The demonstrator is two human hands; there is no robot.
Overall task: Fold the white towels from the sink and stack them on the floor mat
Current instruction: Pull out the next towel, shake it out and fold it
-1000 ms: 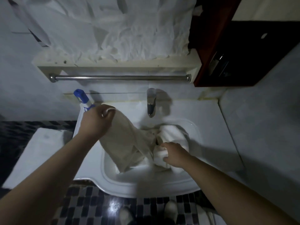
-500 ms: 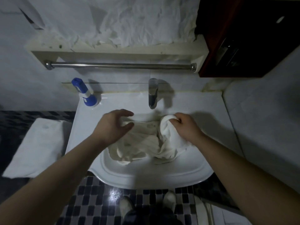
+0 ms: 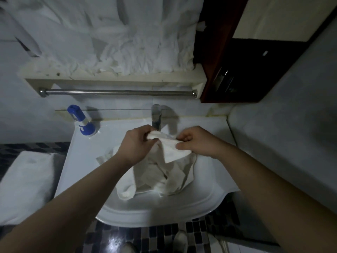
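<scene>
A white towel (image 3: 171,150) is lifted over the white sink (image 3: 156,210). My left hand (image 3: 135,145) grips its top edge just below the tap. My right hand (image 3: 196,141) pinches the same edge a little to the right. The rest of the cloth hangs down into the basin, where more crumpled white towels (image 3: 160,178) lie in a heap. A white floor mat (image 3: 25,185) lies on the floor to the left of the sink.
A chrome tap (image 3: 156,116) rises right behind my hands. A blue and white bottle (image 3: 82,121) stands on the sink's back left corner. A metal rail (image 3: 118,92) runs under a shelf above. A dark wooden cabinet (image 3: 255,70) hangs upper right. My shoes (image 3: 179,240) stand on checkered tiles.
Both hands have come together near the tap and raised one towel's edge out of the heap. Earlier they were apart, reaching into the pile in the basin.
</scene>
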